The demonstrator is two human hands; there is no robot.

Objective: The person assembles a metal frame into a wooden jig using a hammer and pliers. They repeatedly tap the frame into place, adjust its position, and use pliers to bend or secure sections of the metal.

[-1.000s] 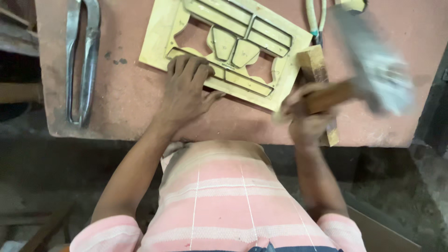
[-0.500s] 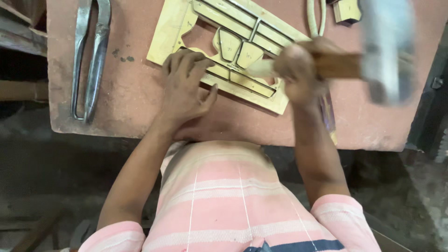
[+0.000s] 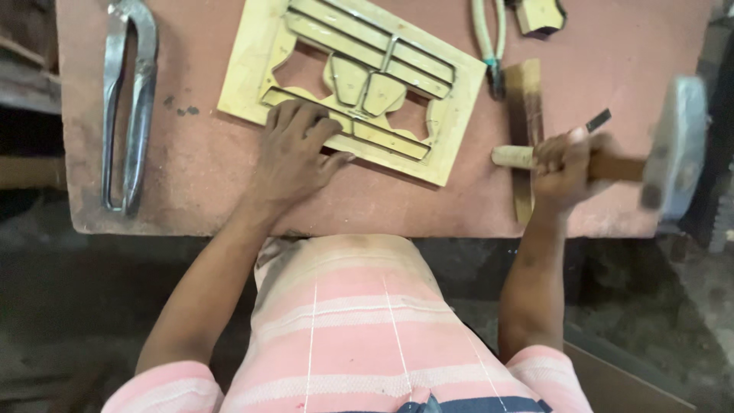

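Far left we see metal tongs point(image 3: 128, 107) lying on the reddish table point(image 3: 199, 176). Next, our left hand point(image 3: 294, 153) lies open, fingers spread flat on the near edge of the wooden frame point(image 3: 352, 80). Right of the frame, a wood strip point(image 3: 524, 99). Our right hand point(image 3: 566, 164) grips the hammer point(image 3: 673, 149) handle, head out right.

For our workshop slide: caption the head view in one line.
Left hand presses a wooden fretwork frame on the bench; right hand grips a hammer.
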